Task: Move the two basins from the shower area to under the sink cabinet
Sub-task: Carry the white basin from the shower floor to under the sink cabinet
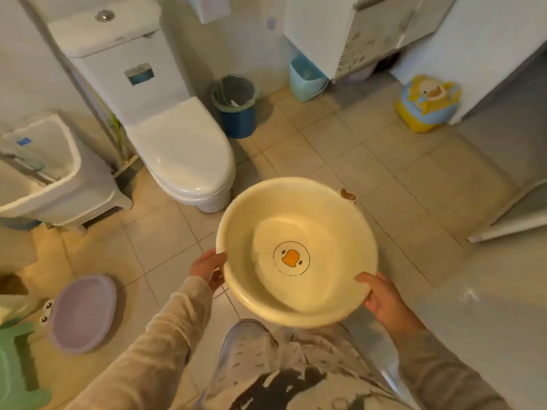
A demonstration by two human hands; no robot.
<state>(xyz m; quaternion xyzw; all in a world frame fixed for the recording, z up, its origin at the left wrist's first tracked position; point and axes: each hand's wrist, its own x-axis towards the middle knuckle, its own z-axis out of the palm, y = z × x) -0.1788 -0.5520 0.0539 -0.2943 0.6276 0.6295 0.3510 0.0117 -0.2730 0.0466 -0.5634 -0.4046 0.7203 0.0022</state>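
Note:
A cream basin with an orange duck print on its bottom is held level above the tiled floor, in front of my legs. My left hand grips its left rim and my right hand grips its right rim. A purple basin lies on the floor at the lower left, beside a green mat. The sink cabinet hangs at the top right, with a dark gap beneath it.
A white toilet stands ahead on the left, with a blue waste bin beside it. A light blue bin sits under the cabinet's left end. A yellow duck potty stands at the right. A white laundry sink is at the left.

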